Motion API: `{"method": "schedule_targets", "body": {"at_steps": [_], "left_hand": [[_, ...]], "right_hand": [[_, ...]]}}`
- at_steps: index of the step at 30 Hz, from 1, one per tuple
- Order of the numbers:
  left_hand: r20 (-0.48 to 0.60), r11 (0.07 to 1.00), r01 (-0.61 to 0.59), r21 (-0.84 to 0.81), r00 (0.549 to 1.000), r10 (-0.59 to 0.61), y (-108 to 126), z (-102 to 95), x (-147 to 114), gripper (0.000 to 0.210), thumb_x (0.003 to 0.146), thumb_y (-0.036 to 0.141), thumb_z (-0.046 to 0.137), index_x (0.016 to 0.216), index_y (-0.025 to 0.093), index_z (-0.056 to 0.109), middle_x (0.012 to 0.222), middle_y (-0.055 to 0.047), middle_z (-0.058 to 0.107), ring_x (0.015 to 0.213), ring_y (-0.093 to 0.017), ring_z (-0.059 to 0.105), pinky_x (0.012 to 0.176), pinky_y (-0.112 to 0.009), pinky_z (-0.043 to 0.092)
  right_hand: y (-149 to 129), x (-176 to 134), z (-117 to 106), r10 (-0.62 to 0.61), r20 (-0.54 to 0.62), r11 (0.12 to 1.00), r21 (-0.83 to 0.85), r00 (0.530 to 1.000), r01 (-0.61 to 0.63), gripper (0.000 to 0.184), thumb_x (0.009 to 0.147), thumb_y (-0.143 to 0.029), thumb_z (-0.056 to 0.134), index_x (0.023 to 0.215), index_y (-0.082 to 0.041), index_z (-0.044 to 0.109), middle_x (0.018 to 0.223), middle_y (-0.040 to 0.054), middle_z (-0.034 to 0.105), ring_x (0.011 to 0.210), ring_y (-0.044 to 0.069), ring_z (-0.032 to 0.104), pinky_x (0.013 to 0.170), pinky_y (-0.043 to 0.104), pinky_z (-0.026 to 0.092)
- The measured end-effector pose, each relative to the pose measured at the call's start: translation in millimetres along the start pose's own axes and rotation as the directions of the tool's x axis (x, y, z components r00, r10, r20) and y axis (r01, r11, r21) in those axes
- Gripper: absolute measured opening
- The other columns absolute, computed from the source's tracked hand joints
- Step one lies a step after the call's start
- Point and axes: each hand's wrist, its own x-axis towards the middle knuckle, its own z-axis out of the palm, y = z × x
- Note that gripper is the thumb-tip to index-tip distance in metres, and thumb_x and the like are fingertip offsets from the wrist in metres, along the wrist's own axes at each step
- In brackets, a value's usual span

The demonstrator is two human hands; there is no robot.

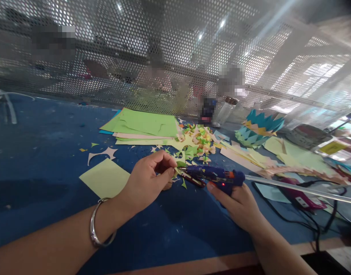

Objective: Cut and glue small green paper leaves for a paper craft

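Note:
In my right hand (240, 204) is a blue hot glue gun (212, 174) with a small red light lit and a clear glue stick (295, 187) sticking out of its back. Its nozzle points left and meets a small green paper piece (180, 164) pinched between the thumb and fingers of my left hand (152, 175). Whether the nozzle touches the paper I cannot tell. Just under the gun lies a dark-handled tool (194, 179), partly hidden. A pale green paper square (106, 178) rests on the table by my left wrist.
Stacked green sheets (149, 124) lie behind my hands, beside a heap of small curled paper pieces (201, 137). A teal and yellow paper crown shape (258, 128) stands back right. A magenta power strip (303, 196) with black cables sits at right. A perforated metal screen (169, 68) borders the blue table.

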Motion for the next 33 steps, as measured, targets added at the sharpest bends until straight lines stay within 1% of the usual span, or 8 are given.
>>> {"method": "schedule_targets", "body": {"at_steps": [2, 5, 13, 17, 20, 24, 30, 33], "left_hand": [[0.0, 1.0, -0.002, 0.007, 1.0, 0.002, 0.1, -0.2, -0.5, 0.003, 0.084, 0.017, 0.061, 0.084, 0.02, 0.06, 0.07, 0.002, 0.058, 0.062, -0.01, 0.052, 0.052, -0.021, 0.045], [0.002, 1.0, -0.012, 0.022, 1.0, 0.012, 0.5, -0.2, -0.7, 0.004, 0.084, 0.017, 0.061, 0.084, 0.02, 0.06, 0.07, 0.002, 0.057, 0.062, -0.01, 0.051, 0.052, -0.021, 0.045], [-0.003, 0.999, -0.023, 0.043, 1.0, 0.024, 2.3, -0.3, -1.1, 0.003, 0.085, 0.018, 0.061, 0.084, 0.021, 0.06, 0.07, 0.002, 0.058, 0.061, -0.011, 0.052, 0.052, -0.022, 0.045], [0.0, 0.999, -0.029, 0.038, 1.0, 0.029, 1.3, -1.0, -1.8, 0.003, 0.085, 0.019, 0.062, 0.084, 0.021, 0.061, 0.071, 0.001, 0.058, 0.061, -0.011, 0.053, 0.052, -0.022, 0.045], [0.0, 0.999, -0.033, 0.038, 0.999, 0.033, 0.6, -1.4, -2.2, 0.003, 0.086, 0.018, 0.061, 0.084, 0.021, 0.061, 0.071, 0.002, 0.058, 0.062, -0.011, 0.053, 0.053, -0.022, 0.046], [-0.004, 0.999, -0.028, 0.043, 1.0, 0.028, -0.3, -2.0, -2.1, 0.003, 0.087, 0.019, 0.061, 0.085, 0.021, 0.061, 0.071, 0.002, 0.058, 0.063, -0.011, 0.052, 0.054, -0.022, 0.046], [-0.031, 0.999, -0.034, 0.012, 0.999, 0.035, -2.7, -2.2, -1.3, 0.002, 0.087, 0.02, 0.063, 0.087, 0.021, 0.061, 0.074, 0.002, 0.058, 0.066, -0.011, 0.052, 0.057, -0.022, 0.046], [-0.042, 0.998, -0.061, 0.02, 0.997, 0.062, -3.5, -3.1, -1.0, 0.003, 0.087, 0.021, 0.064, 0.088, 0.021, 0.062, 0.075, 0.002, 0.059, 0.067, -0.011, 0.054, 0.059, -0.024, 0.046]], "right_hand": [[-0.8, 0.6, -0.1, -0.013, -0.003, 1.0, 0.003, 1.0, 0.013, 0.032, 0.095, -0.04, 0.056, 0.073, -0.02, 0.067, 0.07, 0.0001, 0.068, 0.07, 0.018, 0.061, 0.07, 0.028, 0.048], [-2.5, 1.3, 0.1, -0.042, -0.029, 0.999, -0.005, 0.999, 0.042, 0.026, 0.095, -0.038, 0.056, 0.085, -0.02, 0.072, 0.077, 0.0006, 0.071, 0.075, 0.018, 0.063, 0.074, 0.029, 0.049], [-2.2, -0.2, 0.1, -0.05, -0.044, 0.998, -0.033, 0.998, 0.048, 0.026, 0.095, -0.038, 0.056, 0.087, -0.02, 0.072, 0.078, 0.0019, 0.072, 0.076, 0.02, 0.064, 0.075, 0.03, 0.051], [-2.1, -1.0, 0.0, -0.044, -0.056, 0.997, -0.063, 0.997, 0.041, 0.03, 0.095, -0.04, 0.055, 0.08, -0.019, 0.071, 0.07, 0.002, 0.068, 0.068, 0.019, 0.061, 0.067, 0.029, 0.05], [-1.7, -0.8, -0.2, -0.046, -0.058, 0.998, -0.05, 0.997, 0.043, 0.029, 0.095, -0.039, 0.055, 0.08, -0.019, 0.071, 0.072, 0.0018, 0.068, 0.068, 0.018, 0.061, 0.068, 0.029, 0.049], [-0.3, -0.7, -0.4, -0.027, -0.037, 0.999, -0.039, 0.999, 0.026, 0.033, 0.095, -0.039, 0.055, 0.073, -0.018, 0.068, 0.069, 0.0014, 0.066, 0.066, 0.017, 0.058, 0.066, 0.028, 0.047], [0.5, -2.0, -0.6, -0.026, -0.055, 0.998, -0.063, 0.998, 0.023, 0.04, 0.095, -0.04, 0.054, 0.061, -0.02, 0.057, 0.056, -0.0017, 0.053, 0.056, 0.014, 0.047, 0.055, 0.027, 0.039], [1.0, -3.1, -1.0, -0.004, -0.058, 0.999, -0.047, 0.998, 0.001, 0.04, 0.095, -0.041, 0.054, 0.06, -0.02, 0.055, 0.054, -0.0021, 0.05, 0.054, 0.013, 0.046, 0.055, 0.027, 0.038]]}}
